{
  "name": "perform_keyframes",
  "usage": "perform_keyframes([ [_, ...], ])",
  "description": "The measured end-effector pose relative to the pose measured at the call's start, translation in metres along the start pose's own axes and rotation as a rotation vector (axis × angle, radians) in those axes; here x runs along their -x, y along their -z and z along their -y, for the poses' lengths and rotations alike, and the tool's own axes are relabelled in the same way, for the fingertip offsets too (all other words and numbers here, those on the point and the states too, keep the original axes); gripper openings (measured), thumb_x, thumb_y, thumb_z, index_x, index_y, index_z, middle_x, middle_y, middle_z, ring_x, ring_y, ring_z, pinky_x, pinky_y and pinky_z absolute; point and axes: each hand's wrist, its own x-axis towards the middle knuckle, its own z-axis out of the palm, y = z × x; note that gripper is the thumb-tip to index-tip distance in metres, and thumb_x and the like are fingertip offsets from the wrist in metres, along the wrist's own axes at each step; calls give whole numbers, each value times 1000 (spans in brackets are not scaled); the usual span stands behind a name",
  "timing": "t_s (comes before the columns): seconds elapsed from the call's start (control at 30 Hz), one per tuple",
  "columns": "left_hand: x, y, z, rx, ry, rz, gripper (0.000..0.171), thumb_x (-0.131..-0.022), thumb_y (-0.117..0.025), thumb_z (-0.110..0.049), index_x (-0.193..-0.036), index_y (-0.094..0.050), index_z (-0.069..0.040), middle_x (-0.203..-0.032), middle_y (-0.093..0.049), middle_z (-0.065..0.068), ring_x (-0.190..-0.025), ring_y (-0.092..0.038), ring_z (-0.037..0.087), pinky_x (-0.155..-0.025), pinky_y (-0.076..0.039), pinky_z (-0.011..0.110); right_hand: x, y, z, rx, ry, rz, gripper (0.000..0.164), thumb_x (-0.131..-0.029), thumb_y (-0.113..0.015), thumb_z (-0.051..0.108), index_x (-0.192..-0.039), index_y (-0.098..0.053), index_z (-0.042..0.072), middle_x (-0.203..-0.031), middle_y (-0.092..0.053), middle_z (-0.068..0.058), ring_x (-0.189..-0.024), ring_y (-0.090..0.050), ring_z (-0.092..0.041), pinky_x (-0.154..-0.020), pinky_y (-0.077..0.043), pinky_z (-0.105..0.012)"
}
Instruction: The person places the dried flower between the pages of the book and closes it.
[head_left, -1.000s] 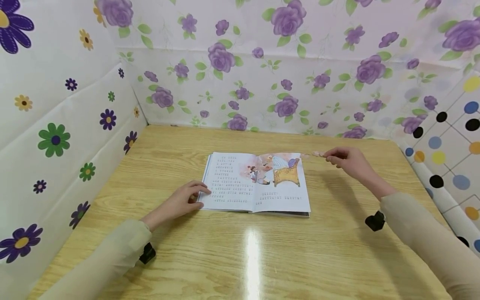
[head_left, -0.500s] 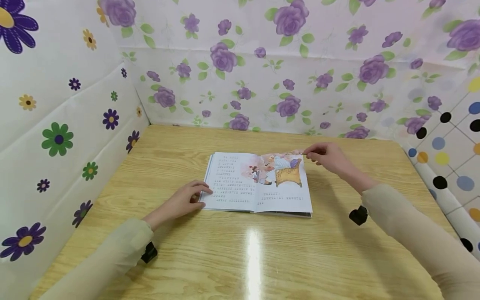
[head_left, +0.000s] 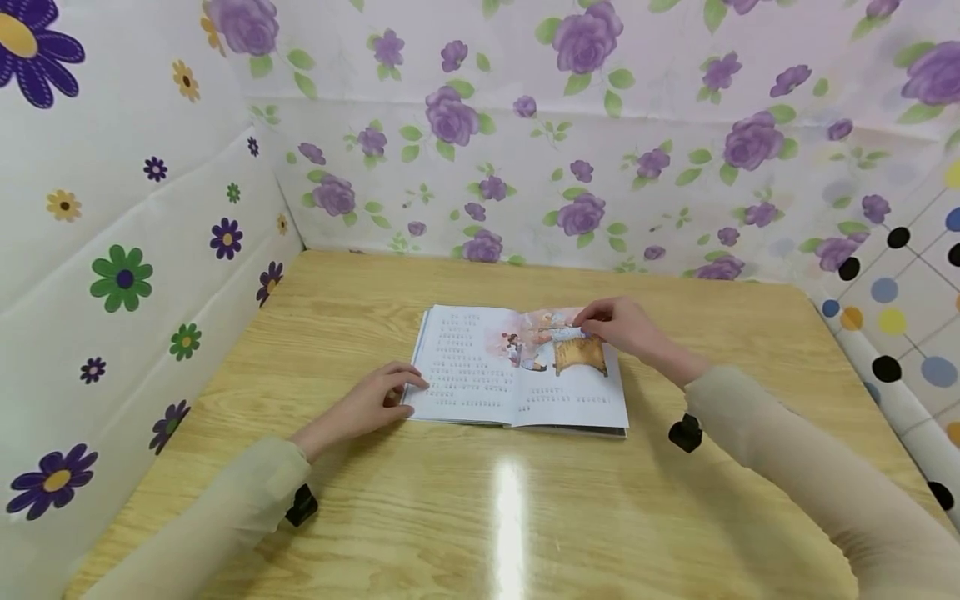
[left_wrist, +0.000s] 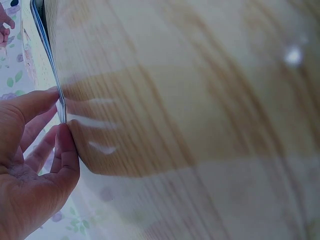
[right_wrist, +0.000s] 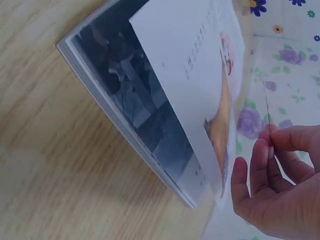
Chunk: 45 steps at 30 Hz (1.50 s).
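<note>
An open picture book (head_left: 472, 358) lies on the table, with print on the left page and a coloured picture on the right. My left hand (head_left: 369, 403) holds its lower left corner, fingers on the page edge and thumb by the corner; the left wrist view shows the book's thin edge (left_wrist: 50, 60) between them. Over the upper right page, my right hand (head_left: 621, 327) pinches a thin bookmark (right_wrist: 268, 107) between thumb and fingers. It appears nearly edge-on in the right wrist view. The right page (right_wrist: 185, 70) lifts off the dark page (right_wrist: 130, 90) beneath.
The wooden table (head_left: 420, 517) reaches back to a cloth (head_left: 525, 150) with purple roses. A flowered cloth (head_left: 150, 233) stands at the left, and a dotted one (head_left: 907, 342) at the right. Black cameras (head_left: 686, 433) sit under both wrists.
My right hand has moved left, from beyond the book's right edge to above the right page, carrying the bookmark. The left hand keeps its hold on the book's corner.
</note>
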Motion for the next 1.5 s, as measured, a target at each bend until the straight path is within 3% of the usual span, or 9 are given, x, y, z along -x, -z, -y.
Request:
perform_keyframes([
  [0.13,0,3,-1,0,22,-6,35,-89,-72,-7,-123,-67,-9,-138,-53,14,-98,-54,21,-80,-50,31,-5,-11,2,-1,14,-4,19,-98,-60,16,-105,-74,7,-96,-73,-15,-74,-61,-22,-63,-48,-29],
  [0.3,-1,5,-1,-6,21,9,35,-89,-72,-8,-124,-66,-9,-140,-52,15,-98,-53,21,-80,-49,30,-4,-21,0,-12,3,25,19,-98,-59,15,-105,-74,6,-91,-72,-15,-69,-57,-23,-57,-44,-27],
  [0.73,-2,4,-2,-15,10,6,35,-88,-73,-8,-123,-67,-9,-138,-53,15,-98,-54,20,-80,-50,31,1,-31,-9,-8,-6,15,18,-98,-60,18,-102,-75,9,-102,-73,-14,-77,-60,-23,-64,-46,-28],
  [1.5,0,-1,-1,-7,5,14,35,-89,-72,-9,-124,-66,-9,-139,-53,15,-99,-54,20,-80,-49,28,4,-45,-15,-62,13,28,14,-93,-68,16,-102,-77,9,-105,-75,-12,-84,-66,-16,-71,-48,-26],
])
